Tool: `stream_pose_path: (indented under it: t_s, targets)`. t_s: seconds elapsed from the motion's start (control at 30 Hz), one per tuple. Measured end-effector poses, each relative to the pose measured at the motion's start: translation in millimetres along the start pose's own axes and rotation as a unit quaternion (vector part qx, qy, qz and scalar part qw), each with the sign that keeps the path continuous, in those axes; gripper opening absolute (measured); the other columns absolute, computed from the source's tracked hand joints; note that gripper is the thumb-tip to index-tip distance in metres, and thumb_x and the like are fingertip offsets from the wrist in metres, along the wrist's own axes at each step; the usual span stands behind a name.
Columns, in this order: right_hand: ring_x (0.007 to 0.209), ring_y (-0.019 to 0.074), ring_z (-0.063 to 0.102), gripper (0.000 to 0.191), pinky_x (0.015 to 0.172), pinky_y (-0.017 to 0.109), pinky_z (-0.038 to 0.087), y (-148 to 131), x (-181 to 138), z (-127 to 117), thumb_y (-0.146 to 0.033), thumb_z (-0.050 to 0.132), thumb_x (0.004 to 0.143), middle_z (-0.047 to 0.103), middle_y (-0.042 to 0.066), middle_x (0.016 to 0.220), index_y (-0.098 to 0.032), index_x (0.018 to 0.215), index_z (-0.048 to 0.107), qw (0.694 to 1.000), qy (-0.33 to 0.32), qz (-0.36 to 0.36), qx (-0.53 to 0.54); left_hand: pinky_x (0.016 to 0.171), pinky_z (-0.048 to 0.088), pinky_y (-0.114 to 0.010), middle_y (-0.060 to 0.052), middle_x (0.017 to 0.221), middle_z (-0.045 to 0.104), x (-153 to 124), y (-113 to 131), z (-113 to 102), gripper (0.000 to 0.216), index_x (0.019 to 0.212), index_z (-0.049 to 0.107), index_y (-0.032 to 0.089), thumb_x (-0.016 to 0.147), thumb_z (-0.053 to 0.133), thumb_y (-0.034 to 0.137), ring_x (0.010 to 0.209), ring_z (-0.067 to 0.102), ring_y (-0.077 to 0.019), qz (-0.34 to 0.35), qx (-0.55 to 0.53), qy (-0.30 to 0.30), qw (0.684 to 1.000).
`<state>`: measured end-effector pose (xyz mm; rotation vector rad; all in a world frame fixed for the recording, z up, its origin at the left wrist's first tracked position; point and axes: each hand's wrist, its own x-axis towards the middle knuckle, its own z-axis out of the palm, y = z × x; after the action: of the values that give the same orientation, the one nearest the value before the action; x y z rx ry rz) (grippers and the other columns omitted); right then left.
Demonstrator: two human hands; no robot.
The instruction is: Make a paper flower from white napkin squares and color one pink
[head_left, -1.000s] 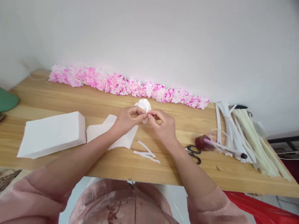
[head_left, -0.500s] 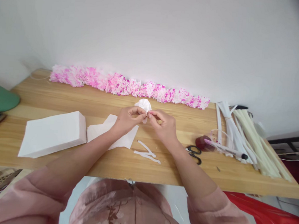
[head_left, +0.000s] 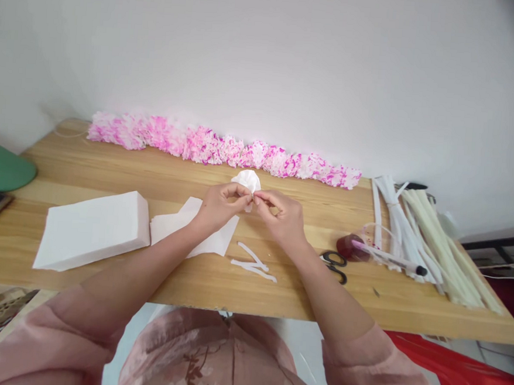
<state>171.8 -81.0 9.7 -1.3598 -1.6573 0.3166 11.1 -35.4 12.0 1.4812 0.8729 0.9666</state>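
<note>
Between my fingertips a gathered white tissue paper fans out at the top like a small flower. My left hand pinches it at its narrow base, thumb against forefinger. Right beside it, my right hand is closed too, thumb and forefinger meeting at the same base; what exactly they grip there is too small to see clearly. Flat white paper sheets lie partly beneath my left forearm. Short white strips rest on the wood just in front of my hands.
A thick white paper stack stands at left, near a green object. Pink-and-white paper flowers line the wall. On the right are black-handled scissors, a small jar of dark red liquid, a pen and bundled strips.
Both hands stay at the same spot, pinching the white paper. The whole view has shifted very slightly; nothing else has visibly moved.
</note>
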Motion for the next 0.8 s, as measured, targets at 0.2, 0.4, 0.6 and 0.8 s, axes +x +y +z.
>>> stream_pose_path:
  t_s: [0.2, 0.4, 0.6, 0.8]
  targets:
    - [0.075, 0.0169, 0.072, 0.017, 0.071, 0.028, 0.058, 0.6, 0.1, 0.6, -0.026, 0.06, 0.086, 0.078, 0.003, 0.088, -0.024, 0.088, 0.076, 1.0, 0.004, -0.003, -0.018, 0.074, 0.047, -0.025, -0.001, 0.073, 0.068, -0.2, -0.7, -0.7, 0.017, 0.071, 0.066, 0.018, 0.08, 0.067, 0.032, 0.075, 0.062, -0.0151, 0.021, 0.04, 0.008, 0.999]
    - [0.076, 0.0174, 0.072, 0.017, 0.071, 0.029, 0.057, -0.2, -0.1, 0.9, -0.025, 0.06, 0.086, 0.078, 0.003, 0.089, -0.024, 0.088, 0.076, 1.0, 0.009, 0.002, -0.001, 0.075, 0.047, -0.026, -0.002, 0.074, 0.068, -0.5, -2.6, -0.6, 0.017, 0.072, 0.066, 0.018, 0.08, 0.067, 0.032, 0.075, 0.062, -0.0147, 0.012, 0.029, 0.0, 1.0]
    - [0.072, 0.0171, 0.072, 0.017, 0.068, 0.028, 0.056, 0.1, 0.6, 1.4, -0.026, 0.061, 0.086, 0.078, 0.003, 0.084, -0.021, 0.087, 0.077, 0.999, 0.01, 0.03, 0.033, 0.076, 0.048, -0.026, -0.001, 0.072, 0.067, 0.9, -4.2, -0.4, 0.018, 0.072, 0.064, 0.017, 0.079, 0.067, 0.033, 0.073, 0.061, -0.0142, 0.0, -0.011, -0.01, 1.0]
    - [0.074, 0.0168, 0.072, 0.015, 0.069, 0.027, 0.057, 1.0, 0.5, 2.2, -0.026, 0.062, 0.084, 0.078, 0.003, 0.087, -0.022, 0.087, 0.077, 0.999, 0.01, 0.026, 0.033, 0.076, 0.048, -0.026, -0.002, 0.074, 0.067, 0.4, -3.2, -0.8, 0.018, 0.072, 0.064, 0.017, 0.08, 0.067, 0.033, 0.076, 0.061, -0.0148, 0.002, 0.007, -0.009, 1.0]
